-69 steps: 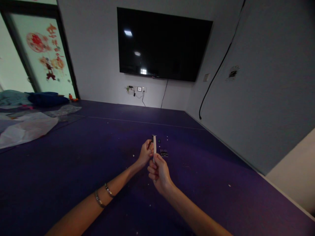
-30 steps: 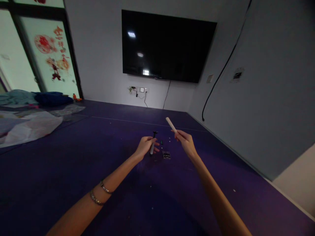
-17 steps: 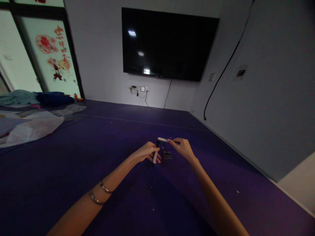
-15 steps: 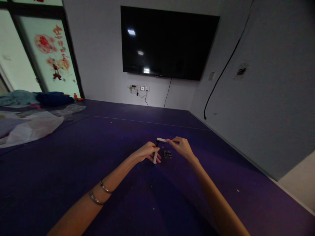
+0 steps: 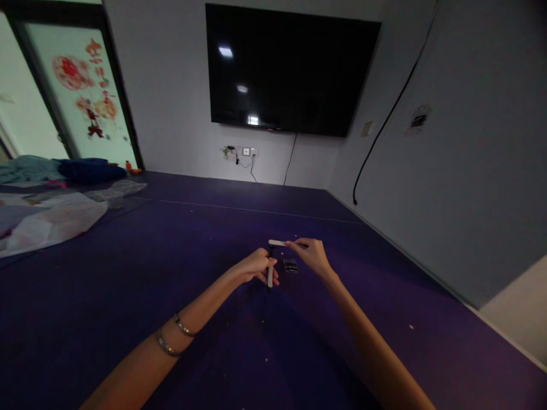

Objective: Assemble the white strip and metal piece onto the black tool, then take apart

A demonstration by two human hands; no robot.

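Observation:
My left hand [image 5: 255, 266] is closed round a slim white stick-like tool [image 5: 270, 274] held nearly upright, its dark head on top. My right hand [image 5: 311, 254] pinches a short white bar [image 5: 277, 243] lying level, its left end right at the top of the tool. Both hands hover low over the purple floor mat [image 5: 213, 319]. A small dark ribbed piece [image 5: 290, 265] lies on the mat between the hands, just under my right hand. Two bracelets [image 5: 177, 334] sit on my left forearm.
A large black TV [image 5: 290, 71] hangs on the far wall above a socket strip [image 5: 240, 151]. A black cable [image 5: 384, 114] runs down the right wall. Crumpled pale sheets [image 5: 47, 219] and blue bedding [image 5: 81, 169] lie far left. White specks dot the mat.
A second ago my right hand held the white bar raised and apart to the right; it has since swung down and left so the bar meets the tool's top. My left hand barely moved.

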